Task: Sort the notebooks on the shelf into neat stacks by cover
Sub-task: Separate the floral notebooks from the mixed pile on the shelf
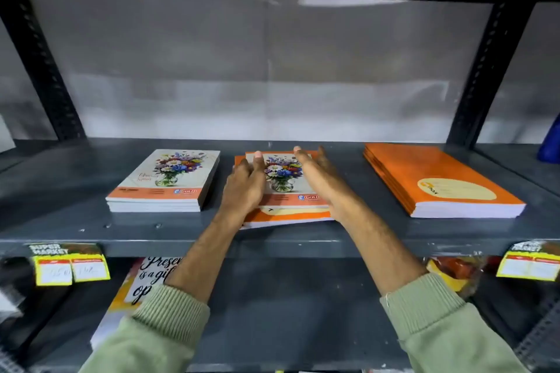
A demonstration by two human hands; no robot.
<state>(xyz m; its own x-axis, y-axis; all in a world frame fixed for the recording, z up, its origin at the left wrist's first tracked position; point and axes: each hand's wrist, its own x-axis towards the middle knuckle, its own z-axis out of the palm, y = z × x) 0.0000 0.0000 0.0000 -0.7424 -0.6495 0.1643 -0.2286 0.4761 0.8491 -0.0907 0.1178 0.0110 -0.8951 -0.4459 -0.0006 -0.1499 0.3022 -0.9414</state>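
Three piles of notebooks lie on the grey shelf (60, 191). On the left is a neat stack with flower-vase covers (165, 182). On the right is a stack with plain orange covers (436, 179). The middle pile is mixed: a flower-cover notebook (283, 179) lies on top of orange notebooks (291, 216) that stick out at the front. My left hand (247, 185) rests flat on the left side of the top notebook, fingers extended. My right hand (322, 179) is against its right edge, fingers straight. Neither hand has lifted anything.
Black perforated uprights (39, 63) frame the shelf at both sides. A blue object (550, 142) stands at the far right. Yellow price tags (71, 269) hang on the front lip. The lower shelf holds a printed poster (151, 278) and packaged goods (454, 272).
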